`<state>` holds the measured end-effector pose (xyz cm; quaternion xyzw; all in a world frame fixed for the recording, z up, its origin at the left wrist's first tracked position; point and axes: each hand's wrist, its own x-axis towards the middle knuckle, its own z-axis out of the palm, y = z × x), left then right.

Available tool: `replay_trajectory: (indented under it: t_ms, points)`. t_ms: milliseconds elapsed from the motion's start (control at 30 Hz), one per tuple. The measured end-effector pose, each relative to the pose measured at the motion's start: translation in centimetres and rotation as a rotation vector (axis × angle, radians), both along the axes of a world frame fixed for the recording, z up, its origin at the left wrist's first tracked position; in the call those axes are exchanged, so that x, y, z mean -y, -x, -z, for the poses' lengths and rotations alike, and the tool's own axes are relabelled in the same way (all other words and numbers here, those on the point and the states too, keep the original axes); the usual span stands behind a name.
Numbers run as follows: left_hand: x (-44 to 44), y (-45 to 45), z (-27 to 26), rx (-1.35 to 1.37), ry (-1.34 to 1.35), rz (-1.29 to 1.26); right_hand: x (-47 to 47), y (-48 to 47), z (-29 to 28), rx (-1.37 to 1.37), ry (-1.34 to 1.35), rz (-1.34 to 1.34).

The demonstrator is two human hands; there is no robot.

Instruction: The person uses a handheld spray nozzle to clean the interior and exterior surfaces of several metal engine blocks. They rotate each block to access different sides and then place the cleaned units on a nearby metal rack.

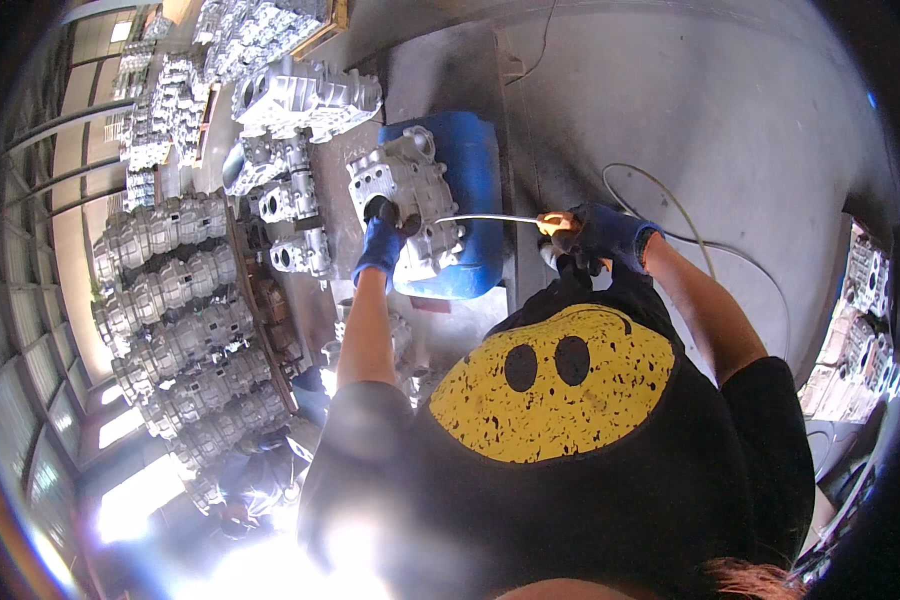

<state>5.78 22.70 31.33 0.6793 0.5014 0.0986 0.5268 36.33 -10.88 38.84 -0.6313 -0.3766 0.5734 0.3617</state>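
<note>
A cast metal housing [412, 180] with round bores and bolt holes lies on a blue plastic drum [480, 202]. My left hand [382, 229], in a blue glove with dark fingers, rests on the near part of the housing, its fingertips at a dark opening; whether they grip it is not clear. My right hand [589, 234], gloved alike, is closed around the orange handle [556, 223] of a tool with a long thin metal rod [487, 217]. The rod's tip meets the housing's right side, just beside my left fingers.
More castings [307, 97] stand left of the drum, with long rows of them [180, 330] farther left. Castings on pallets [259, 34] are at the upper left, others [866, 277] at the far right. A thin hose [682, 210] loops right of my right arm. Another person [251, 480] is at the lower left.
</note>
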Motion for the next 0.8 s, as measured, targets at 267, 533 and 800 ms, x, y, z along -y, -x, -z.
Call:
replay_trajectory:
  t_ms: [267, 533, 800]
  points:
    - [0.7, -2.4, -1.1, -0.257, -0.224, 0.037, -2.7, -0.7, -0.1, 0.34, -0.114, -0.046]
    - [1.1, -2.3, 1.2, -0.344, -0.258, -0.107, -4.3, 0.1, 2.2, -0.002, 0.198, 0.161]
    - [-0.1, -0.9, 1.8, -0.411, -0.358, -0.057, -5.2, 2.2, 5.3, 0.001, 0.074, 0.16]
